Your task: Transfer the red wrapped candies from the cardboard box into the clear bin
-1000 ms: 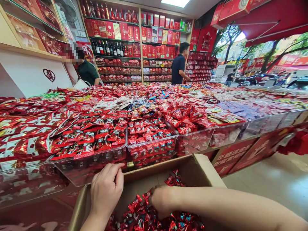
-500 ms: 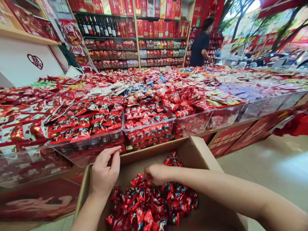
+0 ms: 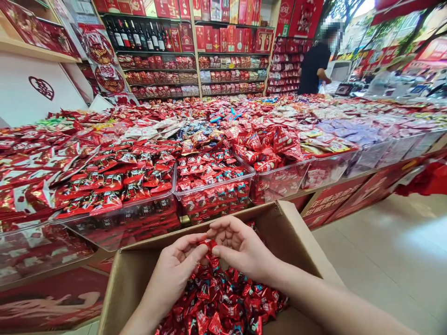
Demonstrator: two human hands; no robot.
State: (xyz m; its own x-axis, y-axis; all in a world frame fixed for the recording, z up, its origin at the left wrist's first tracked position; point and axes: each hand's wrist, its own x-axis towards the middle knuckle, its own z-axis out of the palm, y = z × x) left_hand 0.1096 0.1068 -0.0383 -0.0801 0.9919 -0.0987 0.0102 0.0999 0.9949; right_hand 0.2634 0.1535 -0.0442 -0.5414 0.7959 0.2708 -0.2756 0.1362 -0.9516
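A red-wrapped candy [image 3: 209,244] is pinched between both hands above the open cardboard box [image 3: 118,279]. My left hand [image 3: 179,260] holds its left side with thumb and forefinger. On the other side, my right hand [image 3: 240,246] grips it with the thumb, its fingers curled. Below them, a heap of loose red-wrapped candies [image 3: 223,302] lies in the box. Just beyond the box's far edge stands a clear bin [image 3: 216,188] with similar red candies in rows; the palms partly hide the box's inside.
More clear bins of packets stand alongside, one with red and black packets [image 3: 115,186] to the left. Behind the wide candy display are shelves with bottles [image 3: 136,37] and red gift boxes. A person in dark clothes [image 3: 314,70] stands at the back right. Tiled floor [image 3: 377,251] lies right.
My right hand has lifted from the candy heap and met my left hand, which moved right and down from the box's far edge. Both now hold a candy. The person behind moved right.
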